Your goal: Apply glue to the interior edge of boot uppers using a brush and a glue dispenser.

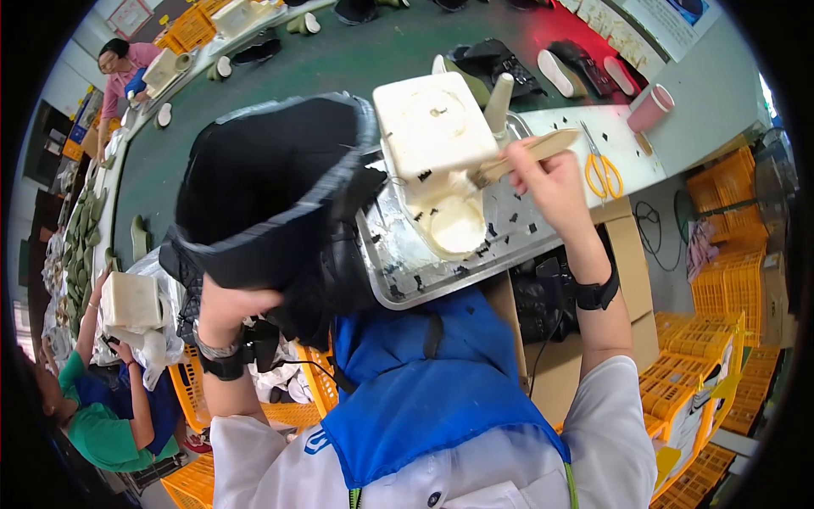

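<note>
**Left of the white container (428, 106), black upper (292, 242); right, brush (544, 148)**

Toward twelve o'clock from the left hand (231, 310), the upper gapes wide; that hand grips its lower end, fingers partly hidden. At the upper's three o'clock, the container stands on a metal tray (506, 243), its dish (441, 248) at the right hand (549, 188)'s eight o'clock. Nearer the dish, the right hand closes around the brush, whose long axis runs eight to two; bristle contact is blurred.

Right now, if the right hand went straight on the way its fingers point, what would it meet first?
The right hand, gripping a brush, would likely meet the square-topped off-white plastic container just to its left, though depth is unclear.
</note>
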`<state>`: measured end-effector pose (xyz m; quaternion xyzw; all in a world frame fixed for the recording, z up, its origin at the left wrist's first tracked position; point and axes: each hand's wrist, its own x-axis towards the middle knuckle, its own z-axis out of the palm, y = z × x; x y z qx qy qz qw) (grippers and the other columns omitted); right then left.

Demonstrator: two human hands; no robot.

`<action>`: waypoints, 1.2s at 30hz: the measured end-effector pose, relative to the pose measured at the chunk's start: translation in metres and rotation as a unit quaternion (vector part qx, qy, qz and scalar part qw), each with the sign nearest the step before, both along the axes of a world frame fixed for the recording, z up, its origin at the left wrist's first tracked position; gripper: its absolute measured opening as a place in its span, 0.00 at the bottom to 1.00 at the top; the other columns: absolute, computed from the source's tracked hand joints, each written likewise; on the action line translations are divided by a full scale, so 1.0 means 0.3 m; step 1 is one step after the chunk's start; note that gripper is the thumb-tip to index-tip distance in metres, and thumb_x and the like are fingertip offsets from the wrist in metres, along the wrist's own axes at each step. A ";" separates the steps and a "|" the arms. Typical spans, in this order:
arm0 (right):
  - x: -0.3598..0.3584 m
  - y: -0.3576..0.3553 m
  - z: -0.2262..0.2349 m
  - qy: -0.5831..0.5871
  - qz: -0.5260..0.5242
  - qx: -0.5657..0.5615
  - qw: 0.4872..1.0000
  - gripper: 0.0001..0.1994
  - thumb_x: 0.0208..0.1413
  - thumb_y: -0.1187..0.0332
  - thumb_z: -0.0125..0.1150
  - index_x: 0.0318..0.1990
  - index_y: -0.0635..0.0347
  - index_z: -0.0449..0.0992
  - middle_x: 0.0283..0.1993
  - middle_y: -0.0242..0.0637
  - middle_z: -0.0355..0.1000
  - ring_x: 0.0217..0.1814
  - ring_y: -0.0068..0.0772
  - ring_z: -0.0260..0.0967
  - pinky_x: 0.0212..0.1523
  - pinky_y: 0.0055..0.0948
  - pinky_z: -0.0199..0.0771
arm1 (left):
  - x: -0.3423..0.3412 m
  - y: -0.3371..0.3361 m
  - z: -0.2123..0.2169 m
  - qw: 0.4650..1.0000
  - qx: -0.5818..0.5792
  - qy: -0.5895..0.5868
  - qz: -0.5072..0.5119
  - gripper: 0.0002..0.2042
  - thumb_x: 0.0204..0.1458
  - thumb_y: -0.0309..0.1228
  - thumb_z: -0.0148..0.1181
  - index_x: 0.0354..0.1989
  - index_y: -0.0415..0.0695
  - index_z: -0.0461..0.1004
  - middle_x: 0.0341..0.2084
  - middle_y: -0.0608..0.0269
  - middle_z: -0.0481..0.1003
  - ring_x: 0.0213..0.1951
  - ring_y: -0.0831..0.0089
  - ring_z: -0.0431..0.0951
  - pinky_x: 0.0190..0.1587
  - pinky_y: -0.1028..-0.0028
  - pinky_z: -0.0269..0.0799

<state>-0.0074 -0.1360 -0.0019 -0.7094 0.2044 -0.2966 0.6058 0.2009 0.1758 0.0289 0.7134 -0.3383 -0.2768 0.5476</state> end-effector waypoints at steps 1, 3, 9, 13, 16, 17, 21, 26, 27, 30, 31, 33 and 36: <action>-0.005 0.003 -0.027 0.004 -0.004 0.002 1.000 0.10 0.52 0.65 0.56 0.32 0.66 0.74 0.20 0.27 0.67 0.21 0.14 0.61 0.22 0.17 0.61 | 0.026 0.020 -0.038 0.999 -0.033 0.033 -0.005 0.39 0.26 0.32 0.70 0.52 0.35 0.60 0.47 0.49 0.67 0.48 0.61 0.67 0.52 0.68 0.62; 0.000 0.019 -0.092 0.097 0.059 -0.060 0.992 0.11 0.51 0.66 0.57 0.31 0.67 0.74 0.19 0.29 0.68 0.20 0.14 0.61 0.20 0.19 0.61 | 0.017 0.011 -0.118 0.961 -0.135 0.239 -0.030 0.39 0.27 0.37 0.69 0.52 0.35 0.60 0.47 0.49 0.67 0.48 0.60 0.67 0.51 0.66 0.63; 0.010 0.063 -0.215 0.173 0.125 -0.235 0.948 0.09 0.49 0.68 0.56 0.27 0.68 0.74 0.20 0.42 0.70 0.20 0.28 0.67 0.23 0.27 0.65 | 0.067 0.089 -0.348 0.868 -0.191 0.451 -0.086 0.38 0.43 0.62 0.44 0.48 0.35 0.65 0.40 0.48 0.69 0.41 0.56 0.69 0.44 0.63 0.65; -0.020 0.058 -0.189 0.185 0.138 -0.227 0.946 0.10 0.48 0.66 0.56 0.27 0.66 0.75 0.20 0.48 0.69 0.23 0.47 0.68 0.25 0.33 0.66 | 0.005 0.064 -0.339 0.893 -0.184 0.407 -0.053 0.38 0.43 0.61 0.45 0.49 0.35 0.64 0.40 0.48 0.69 0.41 0.56 0.69 0.45 0.63 0.64; -0.043 0.027 -0.141 0.220 0.127 -0.188 0.949 0.11 0.48 0.66 0.56 0.27 0.68 0.74 0.19 0.47 0.69 0.20 0.40 0.68 0.24 0.31 0.66 | 0.016 -0.106 -0.332 0.909 -0.179 0.375 -0.032 0.37 0.43 0.60 0.45 0.49 0.35 0.64 0.41 0.48 0.69 0.41 0.56 0.69 0.45 0.63 0.64; -0.050 0.007 -0.136 0.248 0.132 -0.179 0.943 0.11 0.48 0.66 0.56 0.27 0.69 0.74 0.19 0.47 0.69 0.20 0.38 0.68 0.24 0.30 0.66 | -0.041 0.007 -0.337 0.913 -0.177 0.366 -0.027 0.37 0.43 0.60 0.45 0.49 0.35 0.64 0.41 0.48 0.68 0.42 0.56 0.69 0.45 0.63 0.64; -0.031 -0.037 -0.093 0.178 0.085 -0.027 0.980 0.10 0.52 0.67 0.54 0.31 0.66 0.74 0.21 0.29 0.68 0.21 0.14 0.62 0.21 0.15 0.62 | -0.064 -0.091 -0.345 0.927 -0.163 0.338 -0.023 0.37 0.43 0.59 0.46 0.49 0.35 0.64 0.41 0.48 0.68 0.42 0.56 0.68 0.46 0.63 0.64; 0.100 0.052 0.090 -0.021 0.137 0.024 0.990 0.10 0.55 0.66 0.51 0.33 0.64 0.74 0.25 0.29 0.69 0.22 0.13 0.63 0.22 0.12 0.62 | -0.079 -0.044 -0.351 0.939 -0.142 0.313 -0.033 0.36 0.43 0.58 0.47 0.50 0.36 0.63 0.42 0.48 0.68 0.43 0.55 0.68 0.46 0.63 0.64; 0.118 0.094 0.119 -0.047 0.157 0.021 0.986 0.10 0.55 0.67 0.51 0.34 0.64 0.74 0.26 0.30 0.70 0.23 0.12 0.63 0.23 0.12 0.63 | -0.083 -0.046 -0.353 0.940 -0.138 0.308 -0.038 0.36 0.43 0.58 0.47 0.50 0.36 0.63 0.42 0.48 0.68 0.43 0.55 0.68 0.46 0.63 0.64; 0.184 0.191 0.156 -0.107 0.219 -0.067 0.967 0.06 0.50 0.70 0.58 0.32 0.64 0.75 0.27 0.32 0.72 0.25 0.19 0.67 0.25 0.18 0.66 | -0.103 -0.062 -0.361 0.947 -0.127 0.292 -0.042 0.36 0.43 0.57 0.48 0.50 0.36 0.63 0.42 0.48 0.68 0.43 0.55 0.68 0.47 0.63 0.64; 0.202 0.195 0.144 -0.142 0.237 -0.160 0.948 0.05 0.49 0.73 0.58 0.33 0.63 0.75 0.28 0.33 0.72 0.26 0.21 0.68 0.26 0.20 0.67 | -0.100 -0.058 -0.359 0.949 -0.123 0.287 -0.046 0.36 0.43 0.57 0.48 0.50 0.36 0.63 0.43 0.48 0.67 0.43 0.55 0.68 0.47 0.63 0.64; 0.206 0.197 0.143 -0.129 0.250 -0.179 0.943 0.05 0.46 0.74 0.60 0.31 0.64 0.74 0.27 0.36 0.72 0.26 0.26 0.69 0.27 0.23 0.67 | -0.084 -0.062 -0.356 0.953 -0.116 0.274 -0.048 0.35 0.43 0.56 0.48 0.50 0.36 0.63 0.43 0.48 0.67 0.44 0.55 0.68 0.47 0.63 0.64; 0.216 0.197 0.111 -0.142 0.210 -0.227 0.940 0.08 0.47 0.68 0.58 0.26 0.65 0.74 0.18 0.40 0.68 0.18 0.33 0.66 0.22 0.26 0.65 | -0.049 -0.173 -0.360 0.960 -0.110 0.254 -0.043 0.35 0.43 0.56 0.49 0.50 0.36 0.62 0.43 0.48 0.67 0.44 0.55 0.68 0.47 0.63 0.63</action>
